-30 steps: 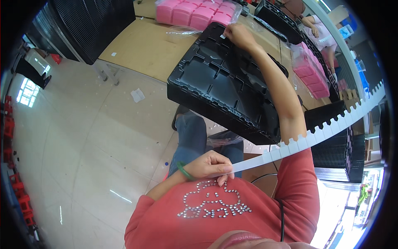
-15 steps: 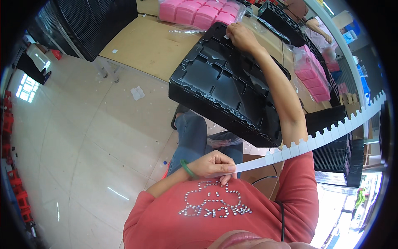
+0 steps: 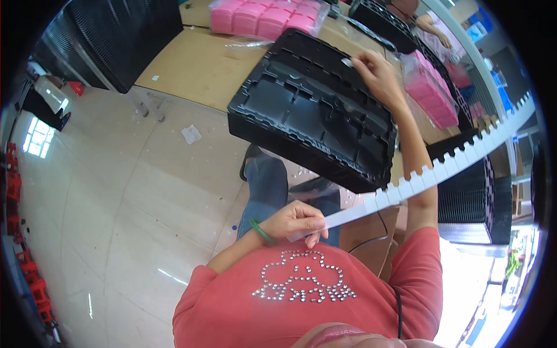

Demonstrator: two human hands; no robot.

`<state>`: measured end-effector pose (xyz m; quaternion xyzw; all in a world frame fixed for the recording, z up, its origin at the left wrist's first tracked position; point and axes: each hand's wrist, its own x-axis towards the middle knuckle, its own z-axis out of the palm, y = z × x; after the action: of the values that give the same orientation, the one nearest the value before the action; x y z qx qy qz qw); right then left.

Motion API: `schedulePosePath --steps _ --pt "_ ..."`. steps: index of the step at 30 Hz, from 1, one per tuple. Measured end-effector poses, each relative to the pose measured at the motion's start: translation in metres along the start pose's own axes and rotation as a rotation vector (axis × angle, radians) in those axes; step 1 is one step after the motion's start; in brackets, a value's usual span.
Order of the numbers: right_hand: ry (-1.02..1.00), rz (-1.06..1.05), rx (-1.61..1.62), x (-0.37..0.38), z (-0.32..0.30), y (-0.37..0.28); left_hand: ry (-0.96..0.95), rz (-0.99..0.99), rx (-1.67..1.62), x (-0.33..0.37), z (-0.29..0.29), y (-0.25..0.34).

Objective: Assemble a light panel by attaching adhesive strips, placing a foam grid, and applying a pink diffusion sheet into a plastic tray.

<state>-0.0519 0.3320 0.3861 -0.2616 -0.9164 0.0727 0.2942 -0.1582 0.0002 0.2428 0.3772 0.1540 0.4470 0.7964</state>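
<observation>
A long white strip [image 3: 423,180] with a row of tab-like pieces along one edge is pinched at its near end by my left hand [image 3: 299,222]. From there it curves up to the right, passing over my right forearm. The thumb and fingers of my right hand [image 3: 380,75] are closed on a small white sticker [image 3: 347,62]. This hand is above the far right side of a stack of black plastic trays [image 3: 284,98]. The top tray has moulded compartments, and the stack sits tilted at the table edge, above my knees.
Bagged pink trays [image 3: 261,20] lie on the brown tabletop [image 3: 197,66], with more pink trays [image 3: 429,90] to the right. Tall black tray stacks [image 3: 116,40] stand at the far left and near my right elbow [image 3: 464,197]. Another person's arm [image 3: 432,29] shows at the back right.
My right hand has moved right and nearer, away from the tray stack's far edge, with the small white sticker at its fingertips. My left hand keeps its pinch on the strip.
</observation>
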Motion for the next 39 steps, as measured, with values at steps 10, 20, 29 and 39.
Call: schedulePosePath --steps 10,20,29,39 --pt "0.084 0.734 -0.35 -0.352 -0.168 -0.062 -0.048 0.021 -0.132 0.036 -0.001 -0.033" --pt "-0.126 0.537 0.958 -0.27 -0.07 -0.109 -0.03 0.012 -0.231 0.032 0.024 -0.06" --pt "-0.196 0.369 1.203 -0.254 -0.046 -0.1 0.022 0.128 -0.248 0.01 0.023 -0.052" --pt "-0.235 0.116 0.562 -0.119 -0.025 -0.116 -0.022 0.152 -0.073 -0.026 0.03 -0.027"
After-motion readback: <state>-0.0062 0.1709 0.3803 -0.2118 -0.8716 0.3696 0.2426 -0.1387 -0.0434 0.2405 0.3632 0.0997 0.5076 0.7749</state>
